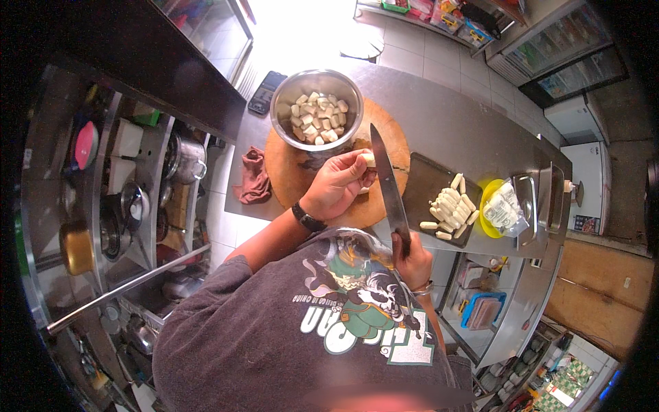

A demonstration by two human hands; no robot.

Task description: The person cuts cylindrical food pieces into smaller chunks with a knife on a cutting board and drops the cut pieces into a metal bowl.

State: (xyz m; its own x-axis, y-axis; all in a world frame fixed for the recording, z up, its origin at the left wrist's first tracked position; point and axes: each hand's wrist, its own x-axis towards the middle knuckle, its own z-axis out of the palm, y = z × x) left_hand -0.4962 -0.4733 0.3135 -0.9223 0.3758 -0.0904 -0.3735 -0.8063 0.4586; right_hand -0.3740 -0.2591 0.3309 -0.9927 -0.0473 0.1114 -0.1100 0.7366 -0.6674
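Note:
My left hand [340, 183] pinches a pale cylindrical food piece [368, 160] over the round wooden chopping board [288, 177]. In my right hand [413, 261] is the handle of a large kitchen knife [389, 185], its blade pointing away from me just right of that piece. Part of another pale piece [364, 190] shows beneath my left fingers. A stainless steel bowl [355, 110] stands on the far part of the board and holds many short cut pieces [318, 116]. To the right, a dark tray [419, 180] carries a pile of longer pale sticks [452, 208].
A brown cloth [253, 177] lies left of the board, and a phone [266, 92] beside the bowl. A yellow plate [486, 233] with a plastic bag [504, 208] stands right of the tray on the steel counter [443, 110]. Shelves of pots [185, 157] line the left side.

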